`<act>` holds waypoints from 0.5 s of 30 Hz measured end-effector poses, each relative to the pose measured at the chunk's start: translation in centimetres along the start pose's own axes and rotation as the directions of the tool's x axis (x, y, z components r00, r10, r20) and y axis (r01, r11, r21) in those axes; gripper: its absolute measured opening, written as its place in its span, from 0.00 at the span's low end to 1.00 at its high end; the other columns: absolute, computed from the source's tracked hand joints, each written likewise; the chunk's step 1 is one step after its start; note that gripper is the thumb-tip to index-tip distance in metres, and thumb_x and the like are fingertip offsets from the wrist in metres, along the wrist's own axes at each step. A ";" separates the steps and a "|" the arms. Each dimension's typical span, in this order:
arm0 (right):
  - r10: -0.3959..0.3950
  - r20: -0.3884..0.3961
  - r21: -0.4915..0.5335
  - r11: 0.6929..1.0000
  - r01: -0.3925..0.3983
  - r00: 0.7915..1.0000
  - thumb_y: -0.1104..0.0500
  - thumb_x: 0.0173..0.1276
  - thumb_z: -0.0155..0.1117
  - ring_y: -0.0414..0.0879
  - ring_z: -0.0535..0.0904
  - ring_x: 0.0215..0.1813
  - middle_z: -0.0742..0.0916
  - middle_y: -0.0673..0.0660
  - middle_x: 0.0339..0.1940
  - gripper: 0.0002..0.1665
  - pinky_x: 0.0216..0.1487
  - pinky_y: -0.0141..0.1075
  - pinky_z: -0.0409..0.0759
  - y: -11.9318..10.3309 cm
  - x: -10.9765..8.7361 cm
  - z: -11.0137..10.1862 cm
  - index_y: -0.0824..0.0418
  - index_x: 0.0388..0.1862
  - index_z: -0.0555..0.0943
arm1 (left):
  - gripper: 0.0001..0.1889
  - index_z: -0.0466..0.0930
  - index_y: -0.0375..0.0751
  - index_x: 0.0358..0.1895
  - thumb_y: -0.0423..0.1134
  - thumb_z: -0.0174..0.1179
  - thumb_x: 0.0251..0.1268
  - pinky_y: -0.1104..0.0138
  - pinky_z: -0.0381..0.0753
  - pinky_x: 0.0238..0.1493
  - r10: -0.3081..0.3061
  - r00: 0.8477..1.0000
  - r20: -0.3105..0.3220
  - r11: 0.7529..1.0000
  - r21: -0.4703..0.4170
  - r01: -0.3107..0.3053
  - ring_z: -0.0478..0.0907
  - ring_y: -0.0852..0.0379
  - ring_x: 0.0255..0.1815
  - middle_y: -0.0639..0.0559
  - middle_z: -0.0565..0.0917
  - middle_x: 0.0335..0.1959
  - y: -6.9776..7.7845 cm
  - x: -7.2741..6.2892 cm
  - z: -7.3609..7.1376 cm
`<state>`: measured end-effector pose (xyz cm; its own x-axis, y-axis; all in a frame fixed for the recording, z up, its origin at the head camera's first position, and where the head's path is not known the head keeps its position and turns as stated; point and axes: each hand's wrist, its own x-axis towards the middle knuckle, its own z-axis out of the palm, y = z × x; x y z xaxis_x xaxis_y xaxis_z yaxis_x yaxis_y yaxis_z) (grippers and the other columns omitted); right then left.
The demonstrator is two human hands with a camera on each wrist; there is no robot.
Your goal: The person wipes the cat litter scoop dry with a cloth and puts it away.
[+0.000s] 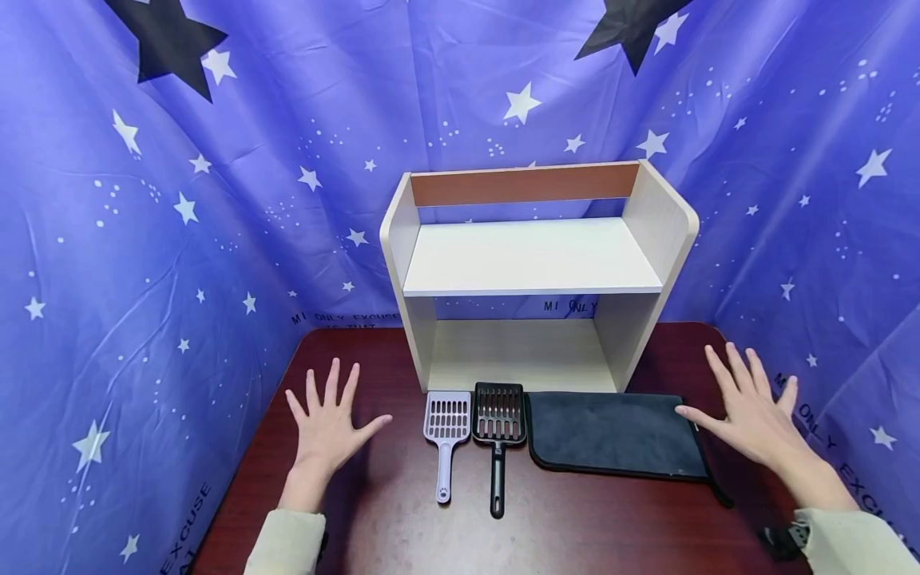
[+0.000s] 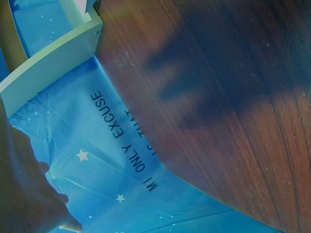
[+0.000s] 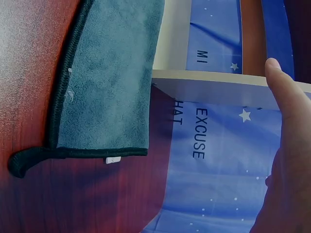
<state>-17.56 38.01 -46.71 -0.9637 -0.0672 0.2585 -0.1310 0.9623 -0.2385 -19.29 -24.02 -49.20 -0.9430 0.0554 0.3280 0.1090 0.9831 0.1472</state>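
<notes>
My left hand (image 1: 327,427) is held over the left part of the table with its fingers spread and nothing in it; its shadow falls on the wood in the left wrist view. On the other side my right hand (image 1: 755,415) is spread the same way beside the right end of a folded dark grey cloth (image 1: 611,433). A light purple slotted litter scoop (image 1: 444,471) lies left of a black slotted litter scoop (image 1: 497,479), handles toward me. The cloth, edged in black with a small white tag, lies just right of the black scoop.
Behind the scoops and cloth stands a small two-level shelf (image 1: 532,259) with pale side panels and a brown back rail. The dark red wooden table (image 1: 402,527) ends at blue-purple star-printed curtains (image 1: 251,200) on the left, back and right.
</notes>
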 end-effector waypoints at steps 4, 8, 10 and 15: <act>-0.008 -0.007 0.006 1.000 0.008 1.000 0.30 0.60 0.65 0.61 0.25 0.82 0.42 0.65 0.84 0.66 0.61 0.83 0.25 -0.1 -0.1 0.1 0.47 0.83 0.36 | 0.56 0.50 0.57 0.80 0.79 0.56 0.48 0.24 0.35 0.69 0.008 1.000 -0.010 1.000 0.008 -0.008 0.42 0.25 0.79 0.42 0.51 0.81 0.2 -0.1 0.2; -0.020 -0.018 0.006 1.000 0.020 1.000 0.31 0.60 0.65 0.60 0.26 0.83 0.44 0.65 0.84 0.66 0.63 0.81 0.24 -0.1 -0.2 0.3 0.48 0.83 0.37 | 0.56 0.50 0.57 0.80 0.79 0.57 0.48 0.24 0.36 0.69 0.009 1.000 -0.009 1.000 0.014 -0.009 0.42 0.25 0.79 0.42 0.51 0.81 0.3 -0.2 0.4; -0.029 -0.025 0.010 1.000 0.029 0.999 0.31 0.60 0.65 0.61 0.27 0.83 0.45 0.65 0.84 0.65 0.64 0.80 0.23 -0.2 -0.3 0.4 0.48 0.83 0.38 | 0.57 0.50 0.57 0.80 0.78 0.57 0.48 0.24 0.36 0.69 0.008 1.000 -0.005 1.000 0.016 -0.008 0.42 0.26 0.79 0.42 0.51 0.82 0.4 -0.2 0.6; -0.056 -0.054 0.041 0.997 0.058 0.997 0.34 0.59 0.68 0.64 0.34 0.83 0.51 0.68 0.82 0.65 0.69 0.77 0.25 -0.3 -0.4 0.8 0.49 0.83 0.42 | 0.57 0.49 0.57 0.80 0.78 0.58 0.48 0.24 0.36 0.70 0.000 1.000 0.022 1.000 0.019 0.000 0.40 0.26 0.80 0.43 0.49 0.82 0.8 -0.5 0.7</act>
<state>-17.35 37.54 -47.45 -0.9408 -0.1068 0.3218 -0.1966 0.9450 -0.2612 -19.00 -23.18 -49.88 -0.9496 0.0589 0.3078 0.1032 0.9862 0.1295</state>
